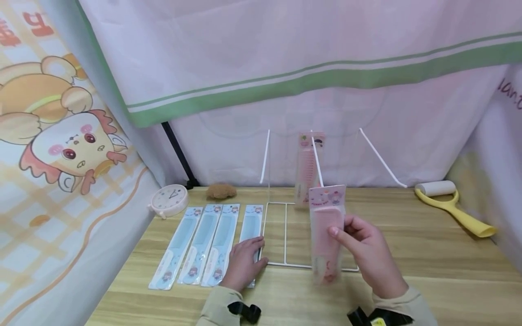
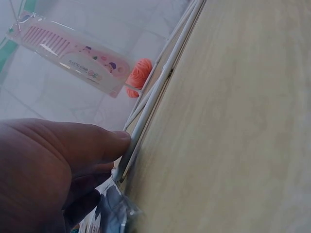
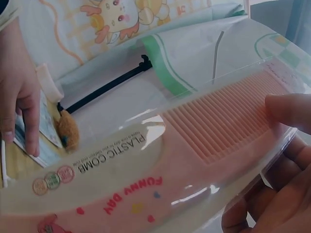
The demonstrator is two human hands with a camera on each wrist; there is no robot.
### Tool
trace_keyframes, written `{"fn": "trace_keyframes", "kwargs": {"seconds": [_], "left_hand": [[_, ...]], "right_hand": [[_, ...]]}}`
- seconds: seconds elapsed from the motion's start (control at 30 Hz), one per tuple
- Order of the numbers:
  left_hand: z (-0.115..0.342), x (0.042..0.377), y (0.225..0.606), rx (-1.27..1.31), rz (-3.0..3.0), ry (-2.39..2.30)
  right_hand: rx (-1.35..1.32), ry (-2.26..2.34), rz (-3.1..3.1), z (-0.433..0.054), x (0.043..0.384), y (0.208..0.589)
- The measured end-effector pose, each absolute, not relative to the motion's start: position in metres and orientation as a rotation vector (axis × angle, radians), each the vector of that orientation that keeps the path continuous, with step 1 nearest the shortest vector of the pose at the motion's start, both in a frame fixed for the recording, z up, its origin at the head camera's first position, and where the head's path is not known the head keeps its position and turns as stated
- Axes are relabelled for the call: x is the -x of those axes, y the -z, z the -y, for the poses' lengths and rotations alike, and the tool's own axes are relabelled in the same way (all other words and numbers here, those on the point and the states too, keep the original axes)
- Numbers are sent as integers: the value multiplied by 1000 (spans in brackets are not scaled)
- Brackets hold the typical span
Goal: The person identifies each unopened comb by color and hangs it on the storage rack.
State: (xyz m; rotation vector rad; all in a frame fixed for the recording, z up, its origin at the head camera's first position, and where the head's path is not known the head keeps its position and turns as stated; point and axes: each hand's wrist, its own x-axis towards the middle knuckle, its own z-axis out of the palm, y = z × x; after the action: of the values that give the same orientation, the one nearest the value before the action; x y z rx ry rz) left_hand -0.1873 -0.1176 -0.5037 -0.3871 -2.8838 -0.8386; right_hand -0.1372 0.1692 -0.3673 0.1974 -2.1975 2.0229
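My right hand [image 1: 371, 253] pinches a packaged pink comb [image 1: 326, 226] at its side, between thumb and fingers. The top of its card is right at the front tip of the rack's middle prong. Behind it, a second packaged pink comb [image 1: 306, 170] hangs on that prong. My left hand [image 1: 244, 262] grips the front left corner of the white wire rack [image 1: 285, 235], its thumb [image 2: 104, 143] lying on the wire. Beneath and beside this hand are several packaged blue combs [image 1: 220, 244], laid in a row on the table.
A pink round clock [image 1: 169, 200] and a brown fuzzy item [image 1: 221, 191] are at the back left. On the right lies a lint roller [image 1: 456, 208] with a yellow handle. Two more prongs [image 1: 383, 158] stick out from the rack's sides. Curtain cloth [image 1: 244, 154] hangs behind the table.
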Motion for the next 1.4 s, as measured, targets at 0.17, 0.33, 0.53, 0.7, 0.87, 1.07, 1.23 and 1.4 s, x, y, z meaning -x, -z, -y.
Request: {"fn": "trace_keyframes", "kwargs": {"seconds": [0.17, 0.33, 0.53, 0.7, 0.87, 1.07, 1.23, 1.4], "left_hand": [[118, 186, 504, 388, 2882, 848], [118, 185, 503, 402, 2865, 839], [117, 186, 503, 412, 2870, 828], [117, 186, 502, 392, 2869, 846], [118, 186, 503, 369, 2882, 858], [118, 185, 503, 358, 2889, 870], [118, 186, 503, 361, 2888, 873], [119, 187, 505, 363, 2885, 872]], "right_hand": [[-196, -1998, 2228, -168, 136, 368], [-214, -1985, 2225, -167, 135, 369], [-210, -1976, 2211, -168, 135, 371], [-210, -1994, 2190, -166, 134, 368], [-180, -2000, 2203, -166, 134, 367], [-150, -1994, 2239, -167, 137, 368], [-122, -2013, 2231, -165, 137, 369], [-102, -2010, 2234, -164, 136, 369]]}}
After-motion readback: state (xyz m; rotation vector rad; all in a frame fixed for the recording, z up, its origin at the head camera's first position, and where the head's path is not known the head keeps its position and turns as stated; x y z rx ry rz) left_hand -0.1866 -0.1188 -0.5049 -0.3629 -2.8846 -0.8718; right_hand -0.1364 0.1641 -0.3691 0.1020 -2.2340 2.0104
